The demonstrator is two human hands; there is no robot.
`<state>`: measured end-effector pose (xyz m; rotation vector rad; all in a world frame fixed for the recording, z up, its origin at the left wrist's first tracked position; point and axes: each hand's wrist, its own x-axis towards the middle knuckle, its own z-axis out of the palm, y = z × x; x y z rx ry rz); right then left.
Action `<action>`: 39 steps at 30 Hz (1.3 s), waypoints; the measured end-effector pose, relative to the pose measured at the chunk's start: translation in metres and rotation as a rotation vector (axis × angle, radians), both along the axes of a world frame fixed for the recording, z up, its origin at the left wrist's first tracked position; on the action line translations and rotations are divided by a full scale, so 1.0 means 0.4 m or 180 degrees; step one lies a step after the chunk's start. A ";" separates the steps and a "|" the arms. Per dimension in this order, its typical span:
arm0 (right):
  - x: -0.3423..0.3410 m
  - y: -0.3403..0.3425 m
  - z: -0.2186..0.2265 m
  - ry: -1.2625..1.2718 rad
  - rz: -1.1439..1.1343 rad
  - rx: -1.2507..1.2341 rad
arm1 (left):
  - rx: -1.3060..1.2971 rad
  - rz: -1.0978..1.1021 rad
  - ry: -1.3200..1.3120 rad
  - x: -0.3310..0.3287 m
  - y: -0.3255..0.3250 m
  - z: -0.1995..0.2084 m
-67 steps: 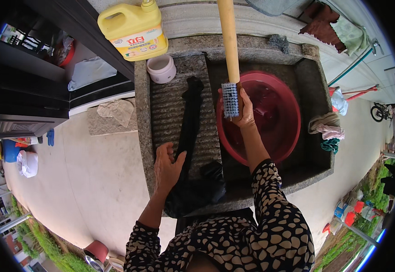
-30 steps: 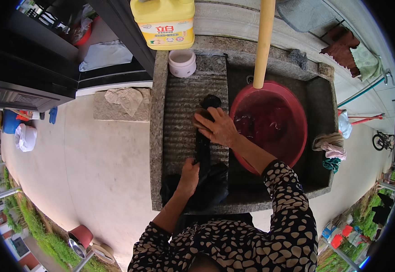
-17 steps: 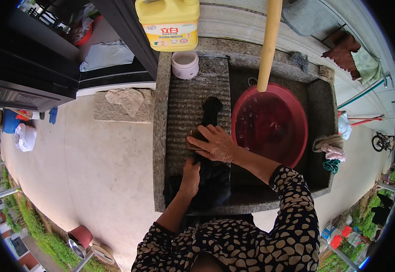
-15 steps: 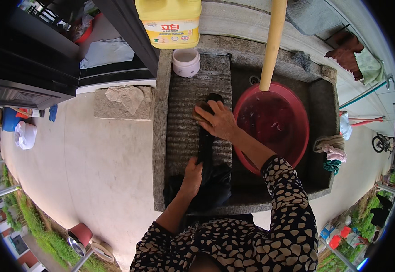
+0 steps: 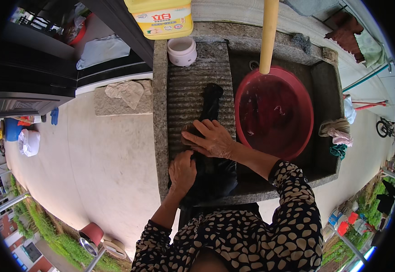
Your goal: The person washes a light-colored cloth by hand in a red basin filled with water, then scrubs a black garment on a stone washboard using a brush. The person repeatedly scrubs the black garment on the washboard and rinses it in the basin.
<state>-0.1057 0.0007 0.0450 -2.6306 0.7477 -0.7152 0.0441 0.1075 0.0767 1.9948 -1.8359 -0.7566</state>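
Note:
A wet black garment (image 5: 213,102) lies lengthwise over the ridged stone washboard (image 5: 184,90), with its wider part bunched at the near end. My right hand (image 5: 216,139) is closed over a brown scrubbing brush (image 5: 190,135), mostly hidden under the fingers, and presses it down at the garment's left side. Just nearer to me, my left hand (image 5: 182,172) is closed on the black cloth, its knuckles close to the brush. To the right of the washboard, a red basin (image 5: 310,113) of dark, reddish-looking water sits in the stone sink (image 5: 328,79).
A white tub (image 5: 182,55) stands at the washboard's far left corner, below a yellow jug (image 5: 161,22). A pale yellow pole (image 5: 269,36) reaches over the basin. Cloths (image 5: 338,133) hang on the sink's right wall, and a beige rag (image 5: 127,90) lies on a stone step.
My right hand has drawn the brush down the garment toward me, uncovering its far end. My left hand has shifted a little left, and the two hands are now closer together.

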 end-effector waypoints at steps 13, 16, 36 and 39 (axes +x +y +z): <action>-0.026 -0.403 -0.110 0.0719 -0.1570 -0.0575 | -0.0486 -0.0252 0.0702 0.021 0.066 0.102; -0.004 -0.306 -0.087 0.0221 -0.1399 -0.0631 | -0.0202 -0.0665 0.0295 0.026 0.113 0.130; -0.066 0.100 0.043 -0.0749 -0.2654 0.1740 | -0.0678 -0.0610 0.1269 -0.036 -0.226 -0.044; 0.002 0.269 0.036 -0.0954 -0.2980 0.0699 | -0.1685 -0.0859 0.0762 -0.051 -0.038 -0.023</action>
